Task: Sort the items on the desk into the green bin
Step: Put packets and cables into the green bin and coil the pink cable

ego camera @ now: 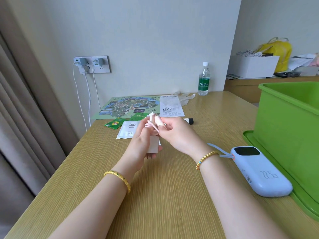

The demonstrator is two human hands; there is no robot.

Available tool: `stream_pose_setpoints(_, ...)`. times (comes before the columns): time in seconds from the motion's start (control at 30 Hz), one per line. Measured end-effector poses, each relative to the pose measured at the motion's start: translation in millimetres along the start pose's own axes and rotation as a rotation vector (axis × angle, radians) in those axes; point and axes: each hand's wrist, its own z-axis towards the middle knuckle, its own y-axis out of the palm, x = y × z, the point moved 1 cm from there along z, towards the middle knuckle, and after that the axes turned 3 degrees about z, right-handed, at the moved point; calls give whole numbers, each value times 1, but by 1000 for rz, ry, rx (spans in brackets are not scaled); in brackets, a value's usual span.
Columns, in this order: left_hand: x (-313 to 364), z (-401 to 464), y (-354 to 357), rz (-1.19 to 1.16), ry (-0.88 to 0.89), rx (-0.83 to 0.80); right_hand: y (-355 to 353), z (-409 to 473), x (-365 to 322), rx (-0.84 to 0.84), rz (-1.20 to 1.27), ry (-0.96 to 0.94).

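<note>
The counter (172, 187) is yellowish wood with fine straight grain. The bin (286, 121) is bright green, as is the lid (276, 173) under it. The power bank (259, 173) is pale blue with a black screen and an orange accent at its strap. The cable (151, 127) is pink, the charger (153, 144) white. The bottle (204, 80) carries a green label. The map (127, 106) is green-edged and multicoloured. The tea packet (114, 124) is green with a yellow logo.

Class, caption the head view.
Both hands coil a pink cable on a white charger beside the green bin.
</note>
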Motion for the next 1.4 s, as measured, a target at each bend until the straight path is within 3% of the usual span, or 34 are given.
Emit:
stream_pose_setpoints(0.13,0,0,-1,45,2,-23,-3,1,2,-15,-22,-2)
stream_pose_setpoints(0.33,7,-3,-10,114,27,-113,-15,-2,6,-165,242,52)
stream_pose_setpoints(0.57,8,-5,-17,229,24,-125,-20,-1,14,-226,220,94)
stream_pose_setpoints(0.77,10,-2,-19,111,82,-147,-9,0,12,-114,265,32)
stream_pose_setpoints(1.03,9,3,-22,27,-5,-215,-4,-2,11,-102,514,148)
stream_pose_setpoints(1.23,8,-1,-24,90,-21,-219,-8,-2,11,-154,313,141)
stream_pose_setpoints(1.4,13,-1,-25,-26,-94,-272,-12,0,10,-256,667,148)
